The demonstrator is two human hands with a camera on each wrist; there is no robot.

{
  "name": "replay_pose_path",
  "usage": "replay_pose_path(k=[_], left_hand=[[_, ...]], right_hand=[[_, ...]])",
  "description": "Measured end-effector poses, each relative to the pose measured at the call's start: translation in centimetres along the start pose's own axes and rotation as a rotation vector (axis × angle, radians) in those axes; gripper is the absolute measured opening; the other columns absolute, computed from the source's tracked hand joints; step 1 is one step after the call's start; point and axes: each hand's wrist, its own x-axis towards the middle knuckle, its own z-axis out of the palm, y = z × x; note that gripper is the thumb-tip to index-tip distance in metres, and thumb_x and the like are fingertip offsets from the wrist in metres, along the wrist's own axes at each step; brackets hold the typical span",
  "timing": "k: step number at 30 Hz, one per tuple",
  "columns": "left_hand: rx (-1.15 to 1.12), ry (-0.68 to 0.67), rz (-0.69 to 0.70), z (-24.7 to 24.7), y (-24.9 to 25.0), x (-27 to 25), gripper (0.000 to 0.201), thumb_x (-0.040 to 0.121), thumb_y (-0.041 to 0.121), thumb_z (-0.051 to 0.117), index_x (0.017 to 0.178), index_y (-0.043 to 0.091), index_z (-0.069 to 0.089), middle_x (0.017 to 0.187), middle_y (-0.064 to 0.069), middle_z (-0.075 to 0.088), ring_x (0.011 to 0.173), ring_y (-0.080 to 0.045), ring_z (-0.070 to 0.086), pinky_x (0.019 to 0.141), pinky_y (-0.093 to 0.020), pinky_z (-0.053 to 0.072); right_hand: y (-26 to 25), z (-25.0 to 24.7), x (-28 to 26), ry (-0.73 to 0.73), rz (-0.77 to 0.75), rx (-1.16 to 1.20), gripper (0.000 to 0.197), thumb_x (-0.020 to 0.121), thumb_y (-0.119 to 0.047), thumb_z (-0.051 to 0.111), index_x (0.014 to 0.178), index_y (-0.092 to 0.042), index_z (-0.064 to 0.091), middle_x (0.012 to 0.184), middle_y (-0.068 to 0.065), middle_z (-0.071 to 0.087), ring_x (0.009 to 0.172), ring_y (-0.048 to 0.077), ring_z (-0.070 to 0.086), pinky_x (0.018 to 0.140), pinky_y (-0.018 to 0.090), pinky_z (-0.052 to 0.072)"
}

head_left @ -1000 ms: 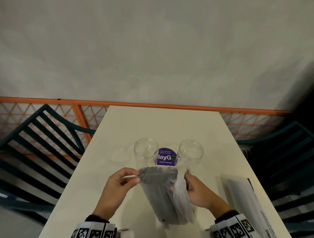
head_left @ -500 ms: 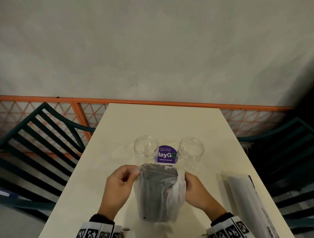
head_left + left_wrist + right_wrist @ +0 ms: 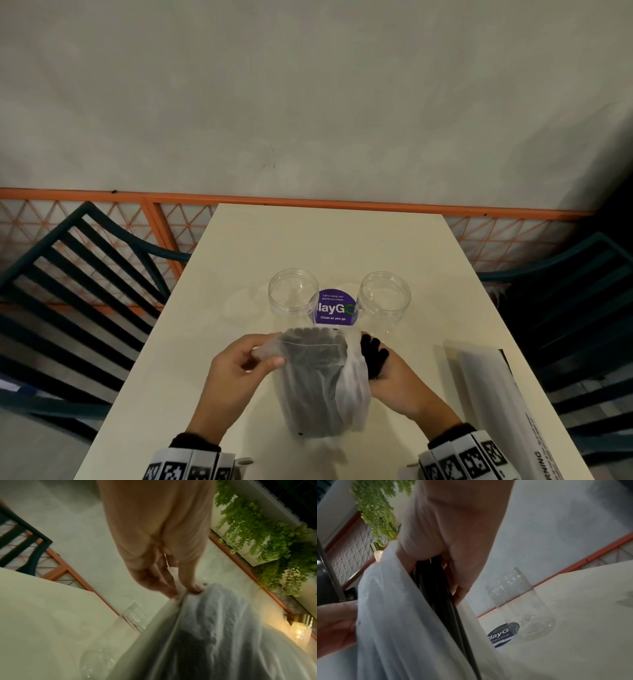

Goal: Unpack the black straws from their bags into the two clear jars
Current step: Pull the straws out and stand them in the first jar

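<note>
A frosted plastic bag (image 3: pixel 318 380) full of black straws stands upright on the cream table (image 3: pixel 329 246), its mouth facing the jars. My left hand (image 3: pixel 263 356) pinches the bag's upper left edge (image 3: pixel 185 595) between thumb and fingers. My right hand (image 3: pixel 383 370) grips a bundle of black straws (image 3: pixel 373 354) at the bag's right side (image 3: pixel 436 585), their tips sticking out past the plastic. Two clear jars stand open just beyond: the left jar (image 3: pixel 293 291) and the right jar (image 3: pixel 383 298) (image 3: pixel 518 601).
A purple round sticker (image 3: pixel 334 308) lies between the jars. Another long packet (image 3: pixel 493 407) lies at the table's right edge. Dark slatted chairs (image 3: pixel 78 284) flank the table on both sides, with an orange rail (image 3: pixel 308 200) and a wall behind.
The bag was raised from slanting to upright. My right hand has drawn a bundle of black straws out at the bag's right side; before, no bare straws showed there.
</note>
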Motion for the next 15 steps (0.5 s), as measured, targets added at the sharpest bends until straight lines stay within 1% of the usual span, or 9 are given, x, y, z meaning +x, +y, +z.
replay_pose_path(k=[2, 3, 4, 6, 7, 9, 11, 13, 15], left_hand=[[0.042, 0.11, 0.007, 0.6, 0.0, 0.3, 0.01, 0.069, 0.009, 0.077, 0.067, 0.017, 0.071, 0.074, -0.007, 0.071, 0.069, -0.016, 0.061, 0.07, -0.025, 0.049], [0.076, 0.136, 0.01, 0.9, -0.1, 0.4, 0.013, 0.07, 0.008, 0.076, 0.062, 0.015, 0.069, 0.07, -0.008, 0.069, 0.064, -0.014, 0.057, 0.065, -0.02, 0.046], [0.099, 0.141, 0.025, 1.1, -0.1, 0.4, 0.014, 0.072, 0.007, 0.074, 0.062, 0.015, 0.068, 0.069, -0.005, 0.068, 0.061, -0.01, 0.056, 0.061, -0.015, 0.045], [0.148, 0.125, 0.07, 1.7, -0.1, 0.2, 0.016, 0.079, 0.008, 0.068, 0.07, 0.021, 0.065, 0.066, 0.007, 0.067, 0.059, -0.006, 0.054, 0.056, -0.009, 0.041], [0.163, 0.1, 0.077, 2.0, 0.0, 0.1, 0.016, 0.083, 0.01, 0.063, 0.073, 0.022, 0.062, 0.062, 0.007, 0.063, 0.055, -0.006, 0.051, 0.053, -0.009, 0.039], [0.151, 0.048, 0.049, 2.2, 0.1, 0.1, 0.015, 0.087, 0.016, 0.058, 0.074, 0.022, 0.055, 0.055, 0.006, 0.054, 0.05, -0.005, 0.041, 0.05, -0.012, 0.035], [0.09, -0.011, -0.002, 1.8, 0.2, 0.2, 0.015, 0.086, 0.029, 0.059, 0.075, 0.022, 0.051, 0.057, 0.001, 0.055, 0.054, -0.005, 0.045, 0.056, -0.022, 0.04], [0.073, -0.086, -0.027, 1.0, 0.4, 0.3, 0.019, 0.083, 0.04, 0.061, 0.081, 0.022, 0.053, 0.074, -0.007, 0.063, 0.069, -0.018, 0.06, 0.072, -0.036, 0.051], [0.017, -0.195, -0.046, 0.5, 0.9, 0.2, 0.015, 0.084, 0.027, 0.061, 0.098, 0.022, 0.057, 0.097, 0.003, 0.066, 0.087, -0.016, 0.067, 0.085, -0.034, 0.054]], right_hand=[[-0.1, 0.5, 0.1, 0.066, 0.021, 0.016, 0.053, 0.049, -0.05, 0.077, 0.093, -0.03, 0.054, 0.088, -0.01, 0.062, 0.086, -0.001, 0.06, 0.082, 0.017, 0.048], [0.0, 0.7, 0.2, 0.081, 0.017, 0.015, 0.048, 0.052, -0.046, 0.076, 0.092, -0.031, 0.055, 0.084, -0.011, 0.064, 0.085, -0.004, 0.06, 0.081, 0.016, 0.046], [0.1, 0.8, 0.2, 0.079, 0.009, 0.004, 0.04, 0.058, -0.037, 0.074, 0.093, -0.03, 0.058, 0.083, -0.011, 0.068, 0.085, -0.006, 0.061, 0.08, 0.015, 0.045], [0.1, 1.1, 0.1, 0.063, 0.014, 0.011, 0.036, 0.064, -0.023, 0.075, 0.098, -0.021, 0.064, 0.087, -0.012, 0.072, 0.088, -0.003, 0.064, 0.078, 0.013, 0.047], [0.0, 1.0, 0.1, 0.06, 0.018, 0.016, 0.033, 0.065, -0.016, 0.075, 0.096, -0.018, 0.064, 0.084, -0.012, 0.072, 0.087, -0.003, 0.065, 0.075, 0.011, 0.048], [-0.3, 1.2, 0.2, 0.083, 0.021, 0.03, 0.023, 0.071, -0.006, 0.07, 0.082, -0.022, 0.057, 0.068, -0.011, 0.067, 0.074, -0.009, 0.062, 0.067, 0.003, 0.045], [-0.7, 1.3, 0.2, 0.137, -0.024, -0.033, 0.028, 0.078, -0.005, 0.063, 0.077, -0.029, 0.048, 0.07, -0.014, 0.053, 0.069, -0.01, 0.058, 0.064, 0.0, 0.041], [-1.1, 1.2, 0.3, 0.167, -0.068, -0.086, 0.025, 0.075, -0.01, 0.055, 0.078, -0.032, 0.043, 0.072, -0.016, 0.045, 0.07, -0.02, 0.054, 0.064, -0.003, 0.038], [-1.5, 1.2, 0.3, 0.144, -0.067, -0.073, 0.023, 0.075, -0.014, 0.053, 0.079, -0.033, 0.043, 0.074, -0.016, 0.045, 0.069, -0.024, 0.052, 0.065, -0.002, 0.039]])
